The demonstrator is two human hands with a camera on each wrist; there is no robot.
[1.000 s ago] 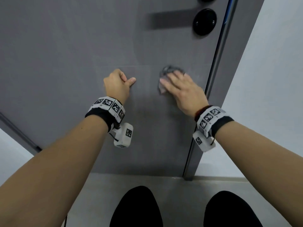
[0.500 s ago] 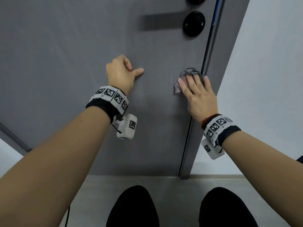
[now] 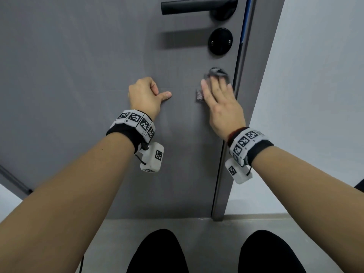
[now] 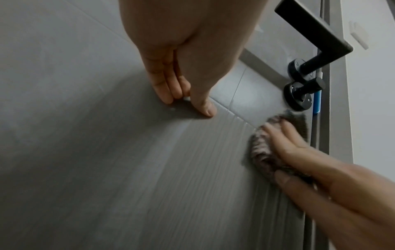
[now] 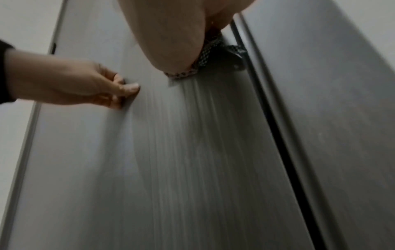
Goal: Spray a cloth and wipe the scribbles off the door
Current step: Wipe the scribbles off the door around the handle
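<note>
My right hand [image 3: 219, 95] presses a crumpled checked cloth [image 3: 216, 72] flat against the grey door [image 3: 78, 75], just below the round lock knob [image 3: 220, 41] and close to the door's right edge. Its fingers lie straight over the cloth [image 4: 260, 148], and motion blur smears them. My left hand [image 3: 145, 95] rests on the door as a loose fist with the thumb pointing right, about a hand's width left of the cloth, and holds nothing. The right wrist view shows the cloth [image 5: 205, 55] under my palm. No scribbles show on the bare door around the hands.
A black lever handle [image 3: 197, 5] sticks out above the lock knob. The door frame [image 3: 226, 154] runs down just right of the cloth, with a pale wall [image 3: 315, 95] beyond it. My feet [image 3: 157, 253] stand on the grey floor below.
My right hand has slid the cloth rightward toward the door's edge and then a little up toward the lock knob. The left fist has stayed on the door. The view has tilted up.
</note>
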